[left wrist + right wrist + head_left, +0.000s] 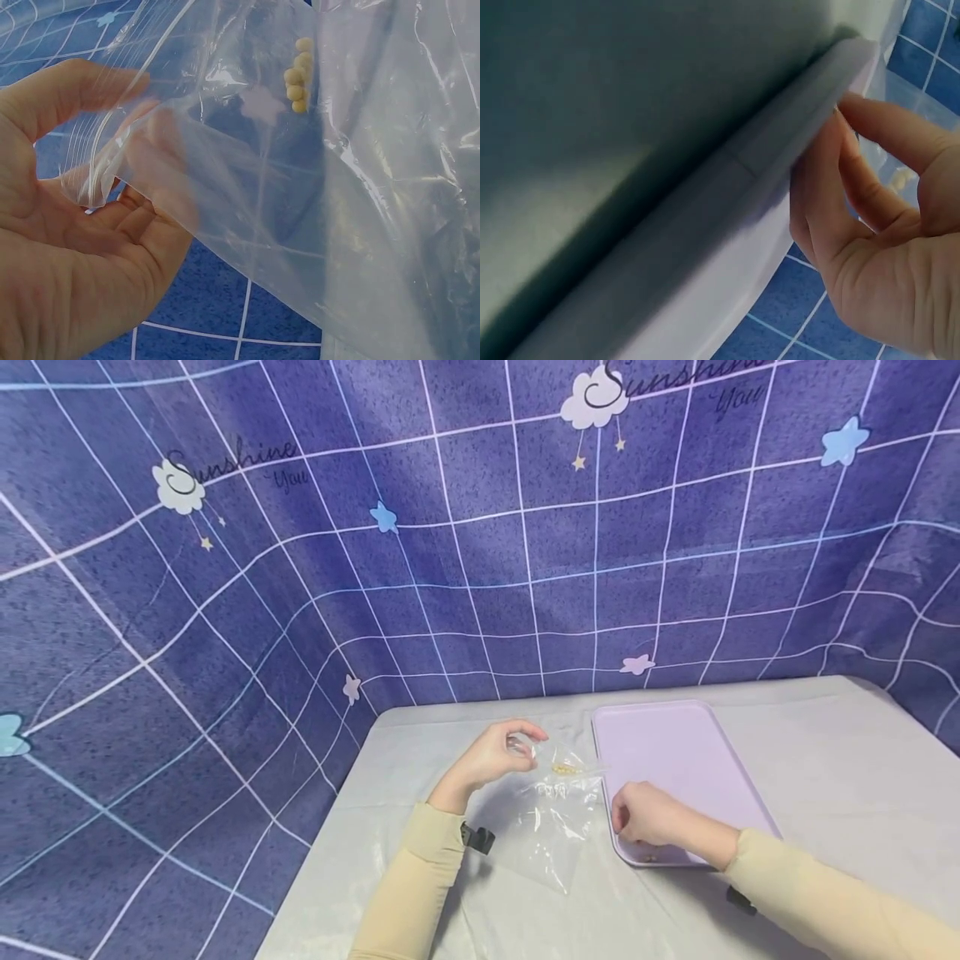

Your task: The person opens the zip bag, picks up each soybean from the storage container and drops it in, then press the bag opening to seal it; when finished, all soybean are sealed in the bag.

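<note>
A clear zip bag point(551, 827) hangs from my left hand point(498, 752), which holds it by its zip-lined mouth. In the left wrist view the thumb and fingers curl about the mouth, keeping it spread apart, and some fingers show through the plastic. Several round, pale yellow soybeans point(298, 75) lie together in a fold of the bag. My right hand point(648, 817) is low over the near left corner of the lilac tray point(660, 735). Its thumb and fingertips pinch together in the right wrist view, a small pale soybean just peeking out between them.
A few small pale beans point(651, 857) lie in the tray's near end, beside the right hand. Light grey cloth point(832, 760) covers the table. Blue grid-patterned curtain point(480, 552) stands along the back and left side.
</note>
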`<state>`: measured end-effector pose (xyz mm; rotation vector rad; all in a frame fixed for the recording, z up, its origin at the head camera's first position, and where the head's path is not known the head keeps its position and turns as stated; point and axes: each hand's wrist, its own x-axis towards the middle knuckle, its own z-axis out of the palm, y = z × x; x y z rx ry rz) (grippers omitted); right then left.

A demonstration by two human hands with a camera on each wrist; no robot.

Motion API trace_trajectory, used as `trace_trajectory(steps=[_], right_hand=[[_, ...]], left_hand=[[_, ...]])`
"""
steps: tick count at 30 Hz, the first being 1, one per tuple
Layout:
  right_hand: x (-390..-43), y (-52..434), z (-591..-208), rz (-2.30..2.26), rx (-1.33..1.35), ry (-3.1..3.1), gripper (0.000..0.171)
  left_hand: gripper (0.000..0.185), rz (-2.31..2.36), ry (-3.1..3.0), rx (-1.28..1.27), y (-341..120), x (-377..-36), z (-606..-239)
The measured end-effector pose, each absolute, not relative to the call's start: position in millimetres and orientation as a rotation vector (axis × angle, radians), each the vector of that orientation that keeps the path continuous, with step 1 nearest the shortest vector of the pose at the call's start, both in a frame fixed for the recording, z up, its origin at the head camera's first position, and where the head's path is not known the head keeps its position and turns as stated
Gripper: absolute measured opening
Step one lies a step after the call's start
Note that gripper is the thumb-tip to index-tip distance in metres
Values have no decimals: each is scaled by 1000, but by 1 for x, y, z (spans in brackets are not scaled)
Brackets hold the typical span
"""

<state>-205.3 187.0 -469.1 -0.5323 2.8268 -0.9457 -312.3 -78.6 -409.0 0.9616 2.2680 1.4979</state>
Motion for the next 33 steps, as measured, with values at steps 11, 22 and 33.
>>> trace_trajectory(steps=[11,22,33], right_hand=[[-219,201,-452,-1119,-461,2817,17],[-248,184,-384,-1524,-597,2760,4],[-260,150,-374,-1367,-738,2833,4]], left_hand=[[44,1499,2266,960,-77,-310,-409],[44,1492,2269,964,-78,-311,-409],[47,1503,2262,1005,-75,-314,-409]])
